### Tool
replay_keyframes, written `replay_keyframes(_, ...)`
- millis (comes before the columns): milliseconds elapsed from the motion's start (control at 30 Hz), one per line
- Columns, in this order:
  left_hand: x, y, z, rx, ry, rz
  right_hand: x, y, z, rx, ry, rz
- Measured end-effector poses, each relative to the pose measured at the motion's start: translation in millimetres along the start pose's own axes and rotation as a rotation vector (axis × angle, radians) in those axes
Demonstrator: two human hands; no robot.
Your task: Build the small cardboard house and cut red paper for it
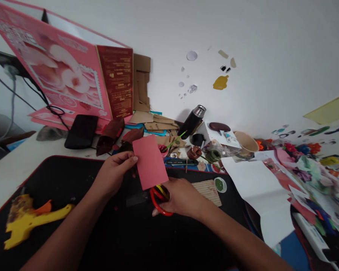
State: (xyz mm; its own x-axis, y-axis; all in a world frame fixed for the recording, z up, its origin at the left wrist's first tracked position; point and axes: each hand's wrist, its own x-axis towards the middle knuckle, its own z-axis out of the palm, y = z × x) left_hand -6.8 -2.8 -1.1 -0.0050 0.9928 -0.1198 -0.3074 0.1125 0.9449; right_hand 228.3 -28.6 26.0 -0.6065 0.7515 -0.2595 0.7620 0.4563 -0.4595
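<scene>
While the left grip [115, 170] is pinching a pink card [151, 162] above the black mat [130, 241], the right grip [180, 195] is clasping scissors [156, 204]; the card is appearing whole, any cutting seemingly undone.

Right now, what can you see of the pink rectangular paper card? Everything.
The pink rectangular paper card looks plain, matte and straight-edged, with no cut showing on its visible face. It is held up, slightly tilted, above the black red-edged mat. The left hand pinches its left edge near the upper corner. The right hand holds red-handled scissors at its bottom edge; the blades are hidden, so their contact is unclear.
</scene>
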Motion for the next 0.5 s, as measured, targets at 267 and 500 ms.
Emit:
replay_keyframes(267, -0.4, 1.9, 1.3, 0.009, -0.013, 0.0, -1.3, -0.5, -10.0, 0.15, -0.053, 0.035)
replay_keyframes(500, 0.5, 10.6, -1.9, -0.131, 0.13, -0.005, -8.2, 20.9, 0.8, 0.755, -0.223, 0.14)
